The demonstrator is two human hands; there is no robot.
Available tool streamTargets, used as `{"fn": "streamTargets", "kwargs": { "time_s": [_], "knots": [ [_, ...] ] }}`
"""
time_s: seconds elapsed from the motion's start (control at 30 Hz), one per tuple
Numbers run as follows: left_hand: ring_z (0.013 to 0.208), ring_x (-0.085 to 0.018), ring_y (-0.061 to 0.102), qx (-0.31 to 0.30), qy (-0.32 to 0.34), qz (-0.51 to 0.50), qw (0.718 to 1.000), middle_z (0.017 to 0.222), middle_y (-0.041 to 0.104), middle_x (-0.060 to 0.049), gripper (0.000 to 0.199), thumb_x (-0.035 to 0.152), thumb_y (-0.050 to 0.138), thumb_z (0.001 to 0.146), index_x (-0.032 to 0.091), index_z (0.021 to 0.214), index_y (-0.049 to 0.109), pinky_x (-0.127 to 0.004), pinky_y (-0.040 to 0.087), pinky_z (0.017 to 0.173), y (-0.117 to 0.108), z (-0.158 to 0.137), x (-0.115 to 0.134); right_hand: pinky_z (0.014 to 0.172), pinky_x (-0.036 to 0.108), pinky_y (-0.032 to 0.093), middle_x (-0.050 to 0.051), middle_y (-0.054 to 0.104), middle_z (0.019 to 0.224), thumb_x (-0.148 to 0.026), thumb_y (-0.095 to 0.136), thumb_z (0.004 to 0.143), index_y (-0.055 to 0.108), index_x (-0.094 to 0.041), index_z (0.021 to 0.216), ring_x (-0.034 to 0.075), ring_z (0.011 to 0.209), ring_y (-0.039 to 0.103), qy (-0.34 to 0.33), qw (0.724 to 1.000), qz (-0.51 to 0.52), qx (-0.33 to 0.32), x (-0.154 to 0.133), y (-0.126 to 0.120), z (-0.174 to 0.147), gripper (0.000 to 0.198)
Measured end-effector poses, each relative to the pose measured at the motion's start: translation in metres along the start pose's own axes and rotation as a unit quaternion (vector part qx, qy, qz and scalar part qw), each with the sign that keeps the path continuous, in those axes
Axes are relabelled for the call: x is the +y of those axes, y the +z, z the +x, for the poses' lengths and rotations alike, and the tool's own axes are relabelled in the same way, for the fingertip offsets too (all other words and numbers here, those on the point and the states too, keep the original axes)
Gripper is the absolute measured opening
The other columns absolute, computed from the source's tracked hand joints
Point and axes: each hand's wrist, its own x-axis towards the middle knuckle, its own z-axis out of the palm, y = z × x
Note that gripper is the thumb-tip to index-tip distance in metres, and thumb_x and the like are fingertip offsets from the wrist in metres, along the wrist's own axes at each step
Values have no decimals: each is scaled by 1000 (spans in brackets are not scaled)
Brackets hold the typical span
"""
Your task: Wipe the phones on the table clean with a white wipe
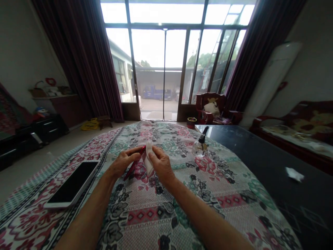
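Observation:
Over the middle of the table, my left hand (125,160) is closed on a thin, glossy red object (134,166) that looks like a pair of red-framed glasses. One slender red part slants down to the left beneath the fingers. My right hand (161,162) pinches a folded white cloth (148,160) right beside the red object; whether the two touch I cannot tell. A clear bottle (200,148) with a black spray top stands upright on the tablecloth, to the right of my right hand. To the left of my left arm lies a large white phone (74,184), its screen dark.
A floral tablecloth (151,229) covers the round table. Adjoining it at right is a dark glossy tabletop (249,159) with a crumpled white tissue (294,174). Beyond are glass doors (161,80), a red armchair (205,107), a sofa (293,121) and a yellow bag (90,124).

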Motion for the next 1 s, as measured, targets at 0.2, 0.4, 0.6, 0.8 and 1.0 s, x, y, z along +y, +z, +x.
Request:
{"fn": "streamTargets", "kwargs": {
  "time_s": [0.2,0.4,0.6,0.8,1.0],
  "knots": [
    [73,-19,64,22,-4,-45,999,89,74,-6,60,48,78,63,17,113,70,-26,49,64,2,2,-4,102,39,41,8,57,115,-23,52,87,66,-27,114,21,111,52,-152,978,-139,-14,3,13,-14,31],
    [59,-15,59,24,-8,-86,996,76,71,-4,66,55,76,64,13,115,68,-24,46,54,-2,1,-8,97,39,44,7,61,107,-17,52,84,70,-26,108,21,104,56,-141,976,-154,-66,17,12,-14,31],
    [81,-23,65,31,6,-67,997,86,73,-9,73,57,78,59,13,116,67,-31,52,70,4,2,-7,99,39,42,5,61,112,-23,54,86,69,-28,110,21,108,55,-169,978,-117,23,-1,4,1,29],
    [96,-24,64,32,21,-23,999,95,74,-7,65,57,77,61,16,110,70,-31,49,83,9,2,-4,97,38,44,5,60,110,-21,51,88,70,-29,105,20,105,55,-161,981,-110,7,-1,3,0,28],
    [88,-23,65,37,12,-67,997,90,73,-7,66,60,78,57,15,105,72,-30,51,77,10,4,-8,103,39,40,7,58,117,-18,44,89,66,-28,116,20,113,52,-173,979,-111,6,11,11,-9,36]
  ]
}}
